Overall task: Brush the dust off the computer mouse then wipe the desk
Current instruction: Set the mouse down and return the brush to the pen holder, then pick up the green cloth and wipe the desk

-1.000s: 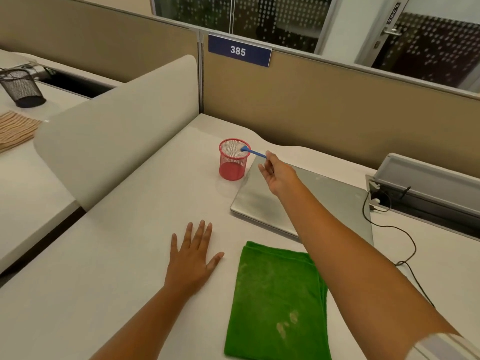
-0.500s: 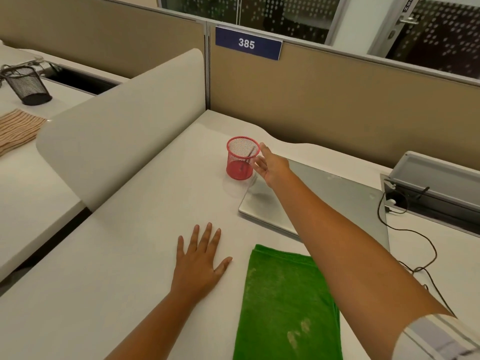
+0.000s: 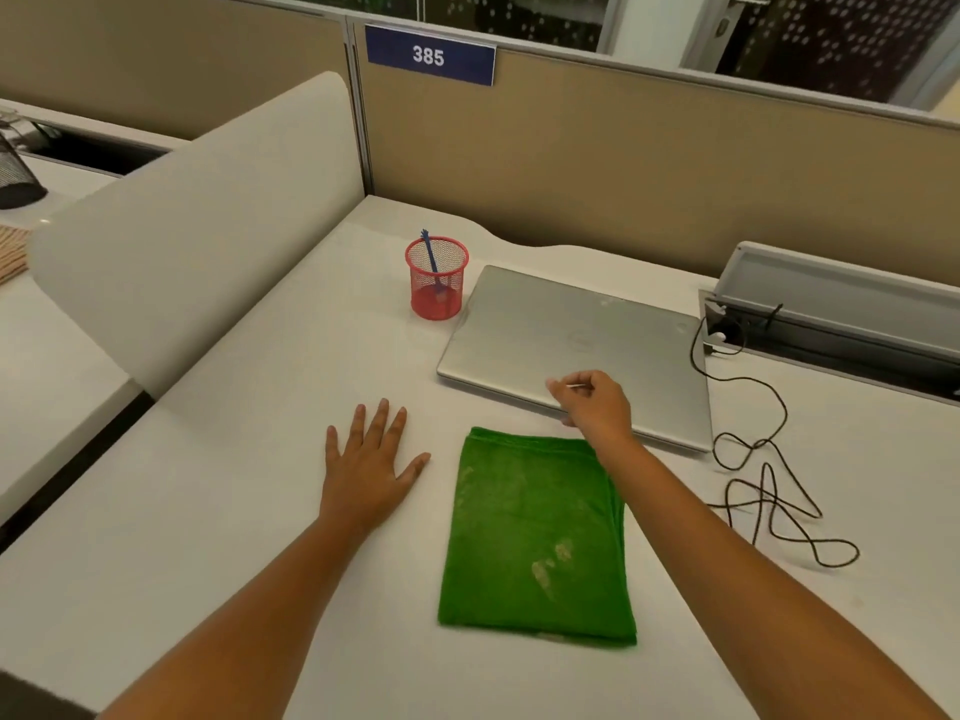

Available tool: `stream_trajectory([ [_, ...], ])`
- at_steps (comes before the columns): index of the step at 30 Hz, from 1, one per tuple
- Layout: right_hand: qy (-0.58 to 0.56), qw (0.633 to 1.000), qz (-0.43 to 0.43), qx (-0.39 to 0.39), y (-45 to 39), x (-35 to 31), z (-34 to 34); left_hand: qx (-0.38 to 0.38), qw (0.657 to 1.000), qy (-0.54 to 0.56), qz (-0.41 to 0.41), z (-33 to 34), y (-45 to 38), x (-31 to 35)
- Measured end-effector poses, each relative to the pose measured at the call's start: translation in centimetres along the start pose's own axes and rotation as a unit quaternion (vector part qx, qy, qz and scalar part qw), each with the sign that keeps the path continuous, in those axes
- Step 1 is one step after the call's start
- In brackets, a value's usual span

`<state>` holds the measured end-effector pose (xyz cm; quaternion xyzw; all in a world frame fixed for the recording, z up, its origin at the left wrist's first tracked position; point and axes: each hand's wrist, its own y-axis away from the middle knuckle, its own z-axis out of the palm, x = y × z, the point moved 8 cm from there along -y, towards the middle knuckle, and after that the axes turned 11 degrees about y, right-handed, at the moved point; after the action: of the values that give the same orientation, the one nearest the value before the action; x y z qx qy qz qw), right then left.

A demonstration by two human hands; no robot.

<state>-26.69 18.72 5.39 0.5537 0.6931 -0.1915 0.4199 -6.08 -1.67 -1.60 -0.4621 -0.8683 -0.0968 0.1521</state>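
A folded green cloth (image 3: 535,532) with pale dust marks lies on the white desk (image 3: 223,459) in front of me. A blue brush (image 3: 430,254) stands in a red mesh cup (image 3: 437,283) at the back of the desk. My left hand (image 3: 371,459) rests flat on the desk, fingers spread, left of the cloth. My right hand (image 3: 595,405) hovers over the cloth's far edge and the near edge of a shut silver laptop (image 3: 576,345), fingers loosely curled and holding nothing. No computer mouse is in view.
A black cable (image 3: 769,491) loops on the desk right of the laptop, running to a grey cable tray (image 3: 841,304). Beige partitions with a "385" sign (image 3: 428,55) close the back. A white curved divider (image 3: 197,215) borders the left.
My right hand let the blue brush go into the red cup and drew back toward me, over the cloth's far edge. My left hand stayed flat.
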Motion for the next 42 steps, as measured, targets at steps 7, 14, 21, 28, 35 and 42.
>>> stream_trajectory([
  [7,0.098,0.994,-0.027,0.03,5.0,5.9,-4.3,0.032,0.998,0.053,0.011,-0.9,0.3,0.4],
  [14,0.192,0.981,0.023,-0.016,7.4,8.9,-4.4,0.128,0.983,0.131,-0.027,-2.3,2.3,3.3],
  [21,0.242,0.967,0.075,-0.021,9.3,9.7,-3.5,0.104,0.975,0.178,-0.078,-0.2,5.9,8.8],
  [28,0.217,0.975,0.038,-0.037,10.0,8.5,-3.4,0.071,0.954,0.275,-0.099,0.7,6.9,11.3],
  [35,0.121,0.992,0.002,0.026,10.5,8.1,-7.0,0.121,0.927,0.351,-0.051,-1.0,8.3,14.7],
  [42,0.083,0.993,0.008,0.089,10.9,11.1,-14.2,0.126,0.893,0.432,-0.006,-0.7,9.9,21.7],
])
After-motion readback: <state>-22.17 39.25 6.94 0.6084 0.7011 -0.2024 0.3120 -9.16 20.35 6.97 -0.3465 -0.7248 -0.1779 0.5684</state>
